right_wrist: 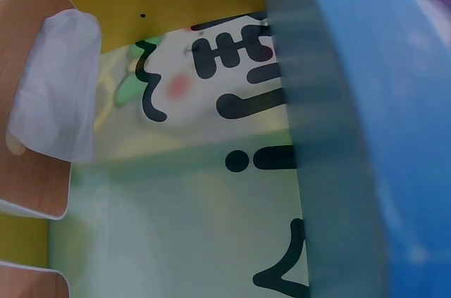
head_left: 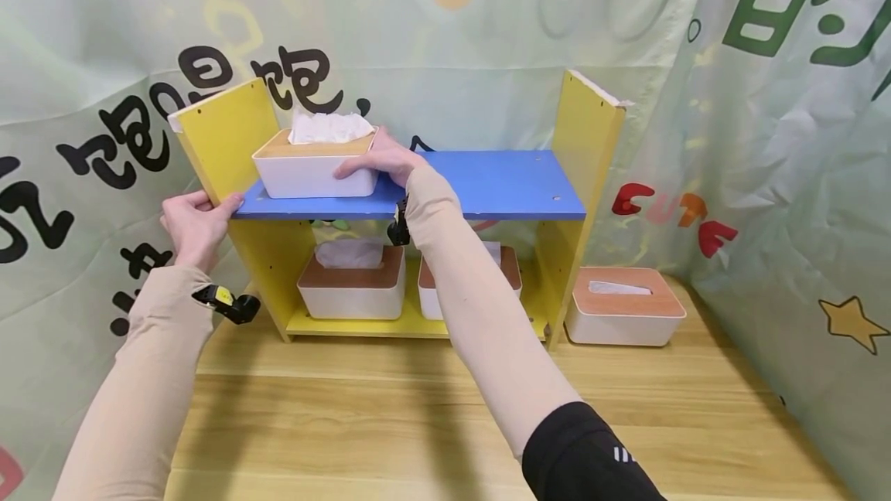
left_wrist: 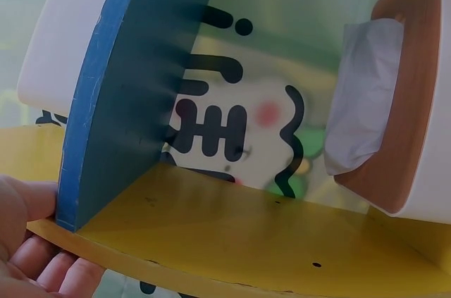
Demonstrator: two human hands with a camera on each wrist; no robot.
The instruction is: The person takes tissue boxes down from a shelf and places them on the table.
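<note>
A white tissue box (head_left: 316,178) with a wooden lid and a tissue sticking out sits on the blue upper board (head_left: 497,180) of a shelf unit, at its left end. My right hand (head_left: 391,158) holds this box by its right end, thumb across the front; its other fingers are mostly hidden behind. At the unit's left side, my left hand (head_left: 198,223) grips the front edge of the yellow side panel (head_left: 226,134). In the left wrist view, the left thumb touches the blue board's edge (left_wrist: 70,199), and fingers (left_wrist: 81,277) curl around the yellow panel's outside.
Two more tissue boxes stand on the yellow lower board (head_left: 418,327): one at left (head_left: 353,301), another (head_left: 429,300) partly behind my right forearm. A further tissue box (head_left: 619,327) is on the wooden table (head_left: 334,408), right of the unit. A printed cloth (head_left: 759,176) hangs behind.
</note>
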